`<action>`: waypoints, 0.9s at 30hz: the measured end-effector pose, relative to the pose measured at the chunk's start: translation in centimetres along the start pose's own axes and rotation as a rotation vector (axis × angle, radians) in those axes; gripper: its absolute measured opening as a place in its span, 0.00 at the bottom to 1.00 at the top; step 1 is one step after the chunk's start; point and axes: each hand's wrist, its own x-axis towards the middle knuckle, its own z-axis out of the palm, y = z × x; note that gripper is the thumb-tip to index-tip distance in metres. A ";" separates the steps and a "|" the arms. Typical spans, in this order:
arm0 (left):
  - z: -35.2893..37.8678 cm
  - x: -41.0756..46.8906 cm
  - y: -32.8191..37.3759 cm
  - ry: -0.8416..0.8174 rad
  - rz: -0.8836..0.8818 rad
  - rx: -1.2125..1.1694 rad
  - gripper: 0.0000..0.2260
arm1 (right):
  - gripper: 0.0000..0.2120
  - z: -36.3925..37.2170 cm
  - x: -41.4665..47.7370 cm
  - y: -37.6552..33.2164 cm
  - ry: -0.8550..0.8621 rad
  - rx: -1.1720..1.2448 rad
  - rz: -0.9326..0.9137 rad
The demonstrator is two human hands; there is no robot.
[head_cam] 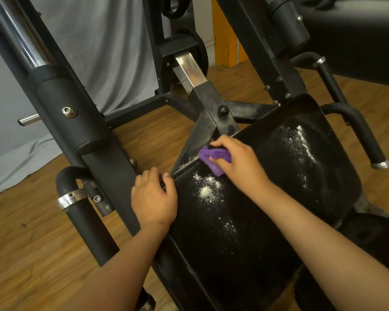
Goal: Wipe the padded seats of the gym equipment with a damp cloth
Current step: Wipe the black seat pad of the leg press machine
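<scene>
A wooden floor [32,243] and a grey drape [103,52] lie behind the black machine frame [76,122], whose foam-gripped handle [83,221] stands left of the black padded seat [267,221]. The left hand [154,198] curls over the seat's left edge. The right hand [236,162] grips a bunched purple cloth [213,160] at the seat's far left corner, beside white powder [207,189] scattered over the pad.

head cam, wide-angle | worn above the near end of the padded seat [256,243] | faces forward and steeply down | close: left hand [154,198] on the seat's left edge, right hand [236,162] near its far left corner, both mid-frame | machine frame [112,167] and wood floor [32,254] beyond
</scene>
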 end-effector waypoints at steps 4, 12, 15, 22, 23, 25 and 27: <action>0.1 0.0 0.0 0.006 -0.005 0.002 0.14 | 0.08 -0.4 0.9 0.6 0.148 -0.053 0.044; 0.1 0.1 0.0 -0.008 -0.013 -0.004 0.15 | 0.13 3.8 -2.3 -3.2 -0.036 -0.003 -0.117; 0.0 0.0 0.1 -0.008 -0.019 -0.019 0.13 | 0.12 2.7 -2.0 -2.0 -0.040 0.008 -0.084; 0.0 0.0 0.1 0.000 -0.020 -0.016 0.11 | 0.10 2.0 -1.0 -1.2 0.165 0.022 0.017; 0.0 0.0 0.1 -0.005 -0.020 -0.016 0.11 | 0.11 2.6 -1.6 -1.7 0.135 0.040 0.009; -0.1 0.0 0.1 -0.019 -0.022 -0.019 0.09 | 0.11 3.9 -2.8 -2.7 0.031 0.045 -0.040; -0.1 0.0 0.1 -0.026 -0.022 -0.021 0.09 | 0.11 4.2 -3.4 -2.7 -0.022 0.026 -0.084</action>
